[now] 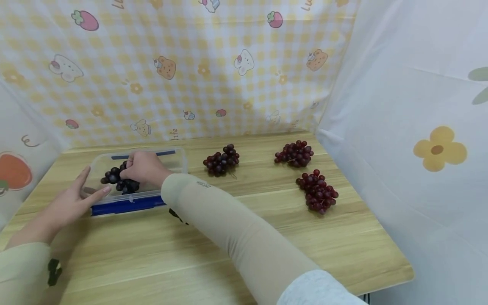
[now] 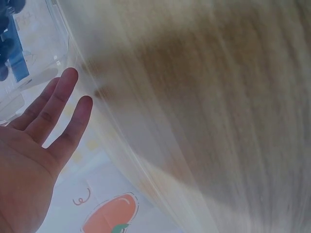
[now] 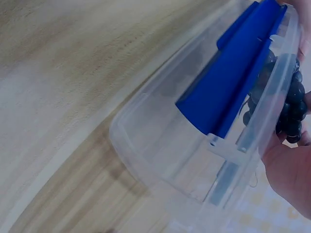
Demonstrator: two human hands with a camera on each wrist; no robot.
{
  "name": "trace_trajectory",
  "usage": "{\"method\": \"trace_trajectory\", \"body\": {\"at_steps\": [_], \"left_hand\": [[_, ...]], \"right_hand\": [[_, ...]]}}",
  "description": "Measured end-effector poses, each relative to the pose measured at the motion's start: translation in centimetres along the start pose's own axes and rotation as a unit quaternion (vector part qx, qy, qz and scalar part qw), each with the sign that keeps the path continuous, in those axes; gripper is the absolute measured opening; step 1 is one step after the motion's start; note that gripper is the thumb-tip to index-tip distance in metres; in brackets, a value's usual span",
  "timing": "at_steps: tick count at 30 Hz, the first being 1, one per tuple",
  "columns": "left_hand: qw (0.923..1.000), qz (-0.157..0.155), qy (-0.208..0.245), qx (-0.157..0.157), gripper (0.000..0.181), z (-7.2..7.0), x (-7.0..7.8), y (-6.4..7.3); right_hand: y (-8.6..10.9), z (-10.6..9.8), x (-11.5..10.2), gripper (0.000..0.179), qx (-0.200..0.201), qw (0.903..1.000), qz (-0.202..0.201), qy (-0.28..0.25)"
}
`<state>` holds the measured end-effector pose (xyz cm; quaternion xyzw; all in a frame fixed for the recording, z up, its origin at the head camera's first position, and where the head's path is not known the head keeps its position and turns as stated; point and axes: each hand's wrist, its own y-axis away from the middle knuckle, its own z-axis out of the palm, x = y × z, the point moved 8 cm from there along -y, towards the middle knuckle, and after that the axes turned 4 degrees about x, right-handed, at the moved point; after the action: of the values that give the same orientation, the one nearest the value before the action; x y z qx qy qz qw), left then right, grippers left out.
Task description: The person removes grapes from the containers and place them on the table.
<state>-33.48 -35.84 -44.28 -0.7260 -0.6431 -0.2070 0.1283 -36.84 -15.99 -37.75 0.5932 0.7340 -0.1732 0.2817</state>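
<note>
A clear plastic box [image 1: 173, 163] with blue latches stands at the left of the table. Inside it is a bunch of dark grapes [image 1: 114, 176], which also shows through the box wall in the right wrist view. My right hand [image 1: 144, 168] reaches in over the rim and pinches the grapes from above with curled fingers. At the box's left end my left hand [image 1: 70, 203] has its fingers extended and its thumb by the front left corner. In the left wrist view, the fingers [image 2: 68, 85] look straight and hold nothing; whether they touch the box, I cannot tell.
Three bunches of red grapes lie on the wooden table [image 1: 228, 237]: one dark red bunch [image 1: 222, 160] right of the box, another bunch [image 1: 295, 153] at the back right, and a third bunch [image 1: 318, 192] in front of it. A patterned cloth [image 1: 190, 84] hangs behind.
</note>
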Motion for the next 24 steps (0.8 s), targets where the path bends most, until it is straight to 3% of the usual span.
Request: {"method": "trace_trajectory", "body": {"at_steps": [11, 24], "left_hand": [[0.9999, -0.007, -0.005, -0.013, 0.105, -0.1, 0.2, 0.2], [0.9999, 0.001, -0.003, -0.016, 0.104, 0.2, 0.0, 0.1]], "right_hand": [[1.0, -1.8, 0.5, 0.029, 0.034, 0.9942, 0.035, -0.095], [3.0, -3.6, 1.4, 0.019, 0.128, 0.9611, -0.003, -0.245]]}}
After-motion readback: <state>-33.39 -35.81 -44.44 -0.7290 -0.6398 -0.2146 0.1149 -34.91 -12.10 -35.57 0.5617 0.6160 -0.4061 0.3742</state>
